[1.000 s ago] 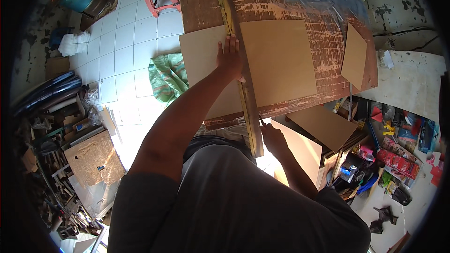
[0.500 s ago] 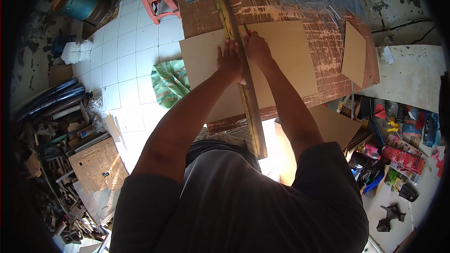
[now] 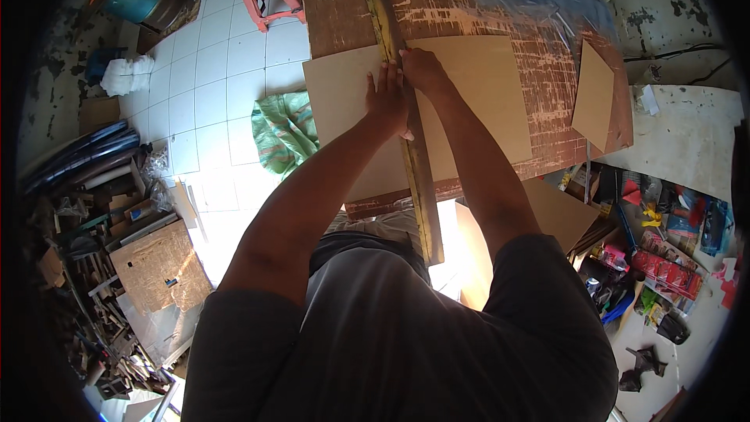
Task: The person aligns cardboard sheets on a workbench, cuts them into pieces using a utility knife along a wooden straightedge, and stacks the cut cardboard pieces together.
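Both fwd | L hand (image 3: 387, 109) splayed on bar (image 3: 424, 219) | R hand (image 3: 424, 72): fingers round red tool (image 3: 405, 52)

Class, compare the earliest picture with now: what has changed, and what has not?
The right hand has moved forward, from beside the near end of the long bar to near the far edge of the brown board. The left hand stays on the bar; bar and board look unmoved.

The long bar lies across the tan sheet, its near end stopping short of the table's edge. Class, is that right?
Not quite: the head view shows the long bar across the tan sheet, but its near end juts past the edge of the table.
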The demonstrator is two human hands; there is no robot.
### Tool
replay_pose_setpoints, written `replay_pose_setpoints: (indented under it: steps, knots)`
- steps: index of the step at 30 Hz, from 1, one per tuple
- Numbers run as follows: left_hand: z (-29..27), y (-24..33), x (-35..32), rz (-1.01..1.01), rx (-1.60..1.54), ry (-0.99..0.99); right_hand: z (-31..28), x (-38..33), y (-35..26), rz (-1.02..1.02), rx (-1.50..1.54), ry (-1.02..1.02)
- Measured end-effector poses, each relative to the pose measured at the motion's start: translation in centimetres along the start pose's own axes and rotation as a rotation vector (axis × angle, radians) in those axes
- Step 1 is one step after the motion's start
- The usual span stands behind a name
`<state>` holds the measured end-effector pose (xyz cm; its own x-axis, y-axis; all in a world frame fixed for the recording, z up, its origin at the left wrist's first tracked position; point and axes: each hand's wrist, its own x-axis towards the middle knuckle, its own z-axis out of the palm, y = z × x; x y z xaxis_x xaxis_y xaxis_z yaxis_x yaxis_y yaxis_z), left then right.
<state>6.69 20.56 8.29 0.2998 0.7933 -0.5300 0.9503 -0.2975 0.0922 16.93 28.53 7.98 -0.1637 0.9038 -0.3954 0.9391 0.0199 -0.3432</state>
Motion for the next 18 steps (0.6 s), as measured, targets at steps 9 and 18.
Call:
replay_pose_setpoints:
  steps: [9, 18]
  knots:
    - [0.0, -0.1, -0.1, -0.013, 0.04, -0.011, 4.2, -4.7, 3.0, 0.076, 0.143, 0.0]
    - [0.0, 0.1, 0.5, -0.005, 0.037, -0.03, 9.0, -22.6, 6.7, 0.2, 0.109, -0.071]
